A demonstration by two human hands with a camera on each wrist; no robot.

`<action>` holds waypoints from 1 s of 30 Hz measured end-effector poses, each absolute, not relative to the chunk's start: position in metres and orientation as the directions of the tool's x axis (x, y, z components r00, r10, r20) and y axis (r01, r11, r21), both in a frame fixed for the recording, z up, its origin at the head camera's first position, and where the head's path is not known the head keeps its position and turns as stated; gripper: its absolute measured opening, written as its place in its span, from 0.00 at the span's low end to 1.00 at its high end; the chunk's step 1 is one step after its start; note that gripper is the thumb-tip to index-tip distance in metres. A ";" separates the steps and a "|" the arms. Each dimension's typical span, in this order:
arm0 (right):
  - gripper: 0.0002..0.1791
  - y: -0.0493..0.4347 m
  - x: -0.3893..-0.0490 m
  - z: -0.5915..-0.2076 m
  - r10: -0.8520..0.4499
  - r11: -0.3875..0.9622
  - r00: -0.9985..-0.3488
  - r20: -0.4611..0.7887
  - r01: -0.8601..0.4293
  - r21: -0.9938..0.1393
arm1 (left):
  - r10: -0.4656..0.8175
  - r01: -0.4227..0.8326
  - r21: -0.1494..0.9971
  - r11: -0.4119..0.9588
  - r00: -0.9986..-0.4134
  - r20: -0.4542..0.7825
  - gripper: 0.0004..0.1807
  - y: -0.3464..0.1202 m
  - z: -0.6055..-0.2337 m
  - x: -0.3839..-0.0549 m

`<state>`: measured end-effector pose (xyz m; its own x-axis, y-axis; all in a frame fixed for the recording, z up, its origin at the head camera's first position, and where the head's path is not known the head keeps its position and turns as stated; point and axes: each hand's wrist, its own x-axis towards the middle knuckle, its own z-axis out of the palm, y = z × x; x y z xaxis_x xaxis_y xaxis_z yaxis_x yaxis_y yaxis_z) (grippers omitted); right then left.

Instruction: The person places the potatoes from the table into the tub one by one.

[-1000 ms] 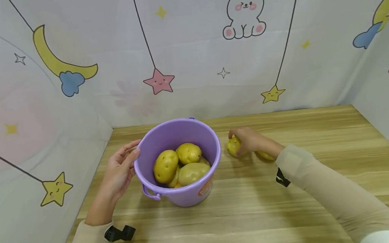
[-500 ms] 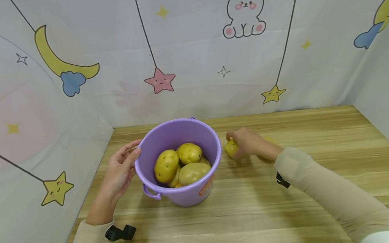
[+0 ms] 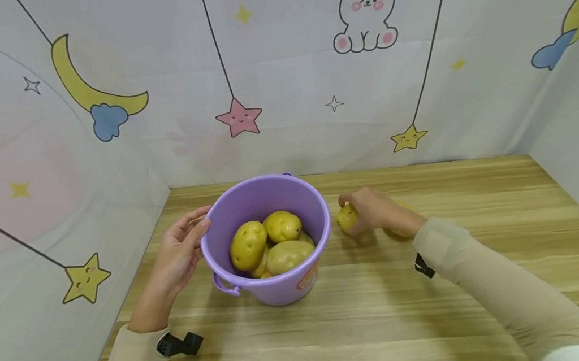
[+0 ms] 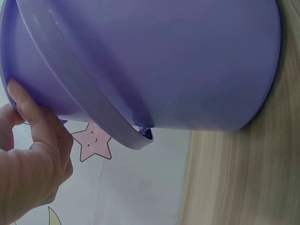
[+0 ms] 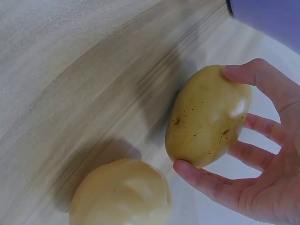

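A purple bucket (image 3: 278, 294) stands on the table with several yellow potatoes (image 3: 249, 246) inside. My left hand (image 3: 175, 254) holds its rim at the left, thumb and fingers on either side of the wall. In the left wrist view the fingertips (image 4: 21, 96) meet the rim near the bucket's handle (image 4: 79, 79). Right of the bucket, my right hand (image 3: 371, 211) grips a single potato (image 5: 206, 117) between thumb and fingers, close to the tabletop. Another pale yellow rounded thing (image 5: 122, 194) lies beside it, partly hidden by my right forearm in the head view.
The wood-grain table (image 3: 382, 320) extends to the front and right. A white printed cloth (image 3: 292, 89) with stars, moons and a rabbit hangs behind it and along both sides.
The right hand shifts slightly left and back again with the potato. The left hand keeps its place on the bucket rim, and the head view tilts a little.
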<state>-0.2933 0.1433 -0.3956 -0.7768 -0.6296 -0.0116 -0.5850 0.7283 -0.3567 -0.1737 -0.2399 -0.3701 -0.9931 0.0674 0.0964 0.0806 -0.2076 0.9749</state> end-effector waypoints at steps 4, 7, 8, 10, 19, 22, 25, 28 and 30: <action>0.31 0.146 -0.293 -0.391 -0.630 0.725 -0.777 -0.018 -0.579 -0.372 | 0.068 0.081 0.974 -0.212 -0.993 0.097 0.13 -0.241 -0.370 -0.173; 0.32 0.147 -0.293 -0.387 -0.630 0.723 -0.776 -0.033 -0.570 -0.391 | 0.069 0.078 0.974 -0.212 -0.993 0.095 0.14 -0.241 -0.370 -0.173; 0.32 0.147 -0.293 -0.386 -0.632 0.720 -0.774 -0.033 -0.571 -0.394 | 0.069 0.078 0.974 -0.210 -0.993 0.095 0.14 -0.241 -0.370 -0.173; 0.32 0.148 -0.292 -0.382 -0.638 0.716 -0.770 -0.032 -0.576 -0.395 | 0.068 0.078 0.975 -0.209 -0.993 0.094 0.14 -0.240 -0.369 -0.173; 0.31 0.151 -0.289 -0.367 -0.631 0.721 -0.775 -0.039 -0.567 -0.398 | 0.062 0.074 0.973 -0.217 -0.994 0.089 0.13 -0.240 -0.369 -0.173; 0.29 0.153 -0.288 -0.362 -0.625 0.724 -0.780 -0.035 -0.562 -0.400 | 0.061 0.069 0.974 -0.215 -0.995 0.084 0.13 -0.239 -0.369 -0.173; 0.29 0.154 -0.287 -0.357 -0.621 0.726 -0.783 -0.030 -0.560 -0.401 | 0.056 0.067 0.975 -0.213 -0.995 0.081 0.13 -0.239 -0.368 -0.173; 0.30 0.156 -0.285 -0.352 -0.623 0.721 -0.782 -0.022 -0.563 -0.404 | 0.049 0.068 0.976 -0.208 -0.996 0.080 0.13 -0.238 -0.368 -0.172; 0.30 0.157 -0.284 -0.348 -0.625 0.716 -0.781 -0.014 -0.566 -0.408 | 0.047 0.068 0.975 -0.212 -0.996 0.080 0.13 -0.238 -0.367 -0.172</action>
<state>-0.2841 0.1569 -0.3481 -0.7808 -0.6247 -0.0135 -0.5659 0.7162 -0.4084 -0.1719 -0.2384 -0.3674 -0.9957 0.0467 0.0801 0.0684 -0.2125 0.9748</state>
